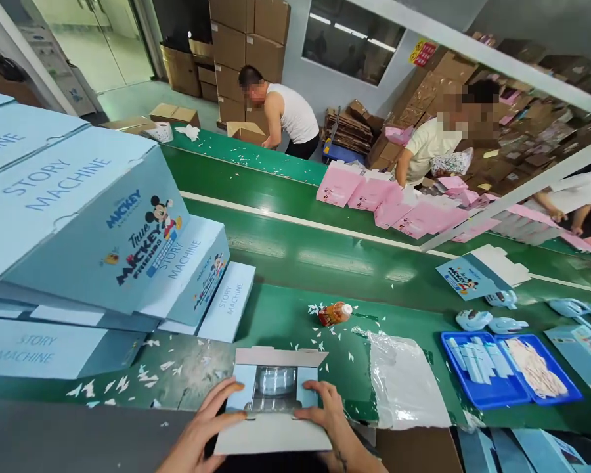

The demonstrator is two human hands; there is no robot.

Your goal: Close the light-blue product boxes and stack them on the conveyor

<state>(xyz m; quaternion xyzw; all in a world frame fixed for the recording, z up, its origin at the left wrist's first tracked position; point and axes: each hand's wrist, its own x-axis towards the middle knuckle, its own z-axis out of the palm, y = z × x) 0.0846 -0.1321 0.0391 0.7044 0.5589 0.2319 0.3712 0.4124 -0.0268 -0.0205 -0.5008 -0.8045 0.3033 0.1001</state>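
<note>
An open light-blue carton (273,401) lies at the near edge of the green bench, its white flaps folded out front and back, with a clear-wrapped item showing inside. My left hand (207,427) presses on the carton's left side, fingers curled over the edge. My right hand (328,417) grips the right side, fingers bent over the rim.
Stacked blue "Story Machine" boxes (93,223) fill the left. A small bottle (333,314) and a clear plastic bag (404,381) lie ahead. A blue tray (509,371) of parts sits right. Other people handle pink boxes (374,197) across the green conveyor (325,256).
</note>
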